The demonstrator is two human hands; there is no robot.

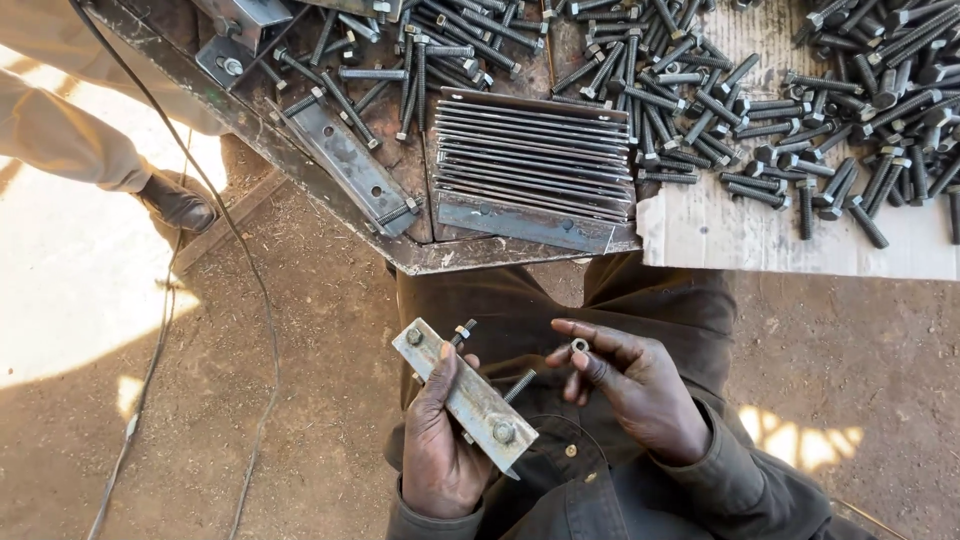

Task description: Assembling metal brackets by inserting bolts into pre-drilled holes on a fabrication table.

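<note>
A flat steel bracket [465, 396] with two bolts through it is being gripped by the left hand [440, 450], fingers wrapped shut around it, over the lap below the table [300, 160]. A small nut [579, 346] is being pinched at the right hand's [635, 385] fingertips, just right of the bracket. On the table above, a stack of plates [535, 165] is lying beside loose bolts [760, 100] on cardboard [780, 235]. Another person's shoe [178, 200] is standing left of the table.

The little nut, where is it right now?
In the head view, the nut sits pinched in the fingertips of the right hand, right of centre, just beside the metal plate gripped by the left hand.
</note>
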